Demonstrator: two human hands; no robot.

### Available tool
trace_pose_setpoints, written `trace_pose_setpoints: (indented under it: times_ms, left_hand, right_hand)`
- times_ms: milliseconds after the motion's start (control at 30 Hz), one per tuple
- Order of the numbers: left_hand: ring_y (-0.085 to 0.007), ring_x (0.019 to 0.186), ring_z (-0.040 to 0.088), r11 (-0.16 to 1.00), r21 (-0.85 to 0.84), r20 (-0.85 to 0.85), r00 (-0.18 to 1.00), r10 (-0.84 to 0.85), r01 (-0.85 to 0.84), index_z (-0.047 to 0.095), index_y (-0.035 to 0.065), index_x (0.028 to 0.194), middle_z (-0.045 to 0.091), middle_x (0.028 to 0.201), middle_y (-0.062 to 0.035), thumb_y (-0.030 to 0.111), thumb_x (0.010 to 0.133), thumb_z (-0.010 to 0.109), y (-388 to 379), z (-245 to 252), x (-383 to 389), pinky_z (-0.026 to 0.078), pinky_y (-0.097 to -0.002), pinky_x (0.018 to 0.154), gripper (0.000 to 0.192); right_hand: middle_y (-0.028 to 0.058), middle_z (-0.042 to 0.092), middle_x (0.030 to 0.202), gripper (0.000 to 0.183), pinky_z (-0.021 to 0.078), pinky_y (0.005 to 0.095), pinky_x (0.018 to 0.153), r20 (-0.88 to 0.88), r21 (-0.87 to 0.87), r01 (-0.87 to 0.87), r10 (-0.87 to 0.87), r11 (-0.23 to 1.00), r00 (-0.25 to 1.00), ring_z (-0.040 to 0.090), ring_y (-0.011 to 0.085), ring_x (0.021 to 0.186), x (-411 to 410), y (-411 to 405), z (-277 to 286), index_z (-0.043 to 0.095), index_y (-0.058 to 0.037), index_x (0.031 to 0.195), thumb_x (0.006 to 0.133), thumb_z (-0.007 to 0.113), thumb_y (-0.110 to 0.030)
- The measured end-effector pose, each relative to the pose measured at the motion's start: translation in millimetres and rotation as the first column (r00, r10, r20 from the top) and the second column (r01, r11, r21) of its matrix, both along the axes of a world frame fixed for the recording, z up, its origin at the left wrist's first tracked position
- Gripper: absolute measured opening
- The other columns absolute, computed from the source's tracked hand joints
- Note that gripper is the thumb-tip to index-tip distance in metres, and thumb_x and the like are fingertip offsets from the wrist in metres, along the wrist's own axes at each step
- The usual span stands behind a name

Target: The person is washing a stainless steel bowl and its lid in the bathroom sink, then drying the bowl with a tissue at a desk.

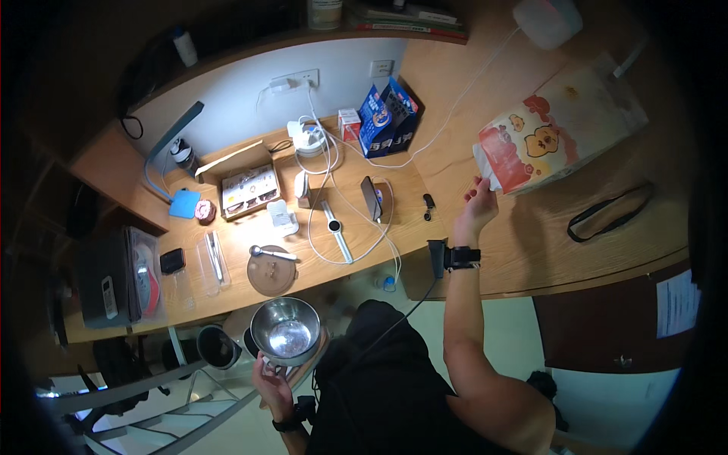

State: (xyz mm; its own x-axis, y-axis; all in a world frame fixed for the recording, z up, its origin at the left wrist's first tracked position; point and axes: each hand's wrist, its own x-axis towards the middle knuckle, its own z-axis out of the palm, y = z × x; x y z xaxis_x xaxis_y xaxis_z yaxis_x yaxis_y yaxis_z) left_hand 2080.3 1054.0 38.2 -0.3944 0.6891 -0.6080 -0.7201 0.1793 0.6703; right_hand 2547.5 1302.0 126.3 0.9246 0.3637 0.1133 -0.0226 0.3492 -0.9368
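Note:
My left hand [272, 387] grips the handle of a stainless steel bowl [285, 331], held in front of the desk's edge; its shiny inside holds nothing that I can see. My right hand [479, 206] pinches a white tissue [486, 166] at the open end of a tissue pack [543, 136] with a printed cartoon figure, which hangs or rests over the right part of the desk. Left of centre on the desktop lies a round brown lid [272, 274], with a metal spoon [273, 253] across it.
The wooden desk [318, 267] bears a smartwatch [335, 227], white cables, a phone [371, 198] on a stand, an open cardboard box [249, 190], blue bags [387, 119] and a desk lamp [185, 203]. A black strap [608, 215] lies at right. Below left are a bin [218, 347] and metal ladder steps [165, 421].

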Motion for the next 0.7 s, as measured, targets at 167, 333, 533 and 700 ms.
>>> trace_pose_setpoints:
  times_ms: [167,333,533,700]
  left_hand:
    - [-0.0130,0.088,0.055,0.996,-0.007,0.012,0.996,0.085,-0.085,0.060,0.0018,0.123,0.047,0.080,0.0018,0.025,0.091,0.063,-5.6,2.5,-6.6,0.049,-0.0466,0.093,0.039]
    - [-0.0149,0.094,0.058,0.998,0.037,-0.001,0.999,0.054,-0.054,0.059,0.0032,0.123,0.057,0.094,0.0007,0.027,0.090,0.063,-3.0,-0.3,-4.1,0.050,-0.0427,0.089,0.041]
    - [-0.0110,0.102,0.055,0.985,0.127,-0.380,0.923,-0.063,0.120,0.057,0.0025,0.109,0.057,0.107,-0.0038,0.022,0.099,0.056,8.3,11.9,6.4,0.046,-0.0289,0.087,0.021]
    - [-0.0071,0.090,0.055,0.953,0.142,-0.461,0.870,-0.175,0.267,0.055,0.0081,0.096,0.060,0.100,0.0007,0.029,0.105,0.050,7.5,7.2,0.5,0.049,-0.0296,0.082,0.023]
  right_hand:
    - [0.0039,0.067,0.086,0.025,0.0407,0.0240,0.054,0.056,-0.083,-0.051,0.055,0.995,0.997,0.048,0.0071,0.060,-23.2,-7.3,-26.0,0.066,0.0019,0.095,0.098,0.060,-0.023]
    - [0.0024,0.064,0.078,0.021,0.0392,0.0256,0.056,-0.013,-0.065,-0.237,0.237,0.969,0.972,0.048,0.0092,0.057,-75.8,-39.9,-71.5,0.065,0.0009,0.086,0.096,0.060,-0.017]
    - [0.0219,0.053,0.128,0.023,0.0454,0.0422,0.096,0.624,-0.371,-0.484,0.599,0.793,0.502,0.054,0.0356,0.115,-168.1,-107.9,-63.6,0.069,0.0028,0.101,0.083,0.064,-0.010]
    - [0.0289,0.048,0.137,0.016,0.0446,0.0449,0.101,0.651,-0.604,-0.724,0.730,0.333,-0.208,0.053,0.0403,0.123,-217.1,-109.1,-11.1,0.064,0.0050,0.087,0.081,0.067,-0.009]
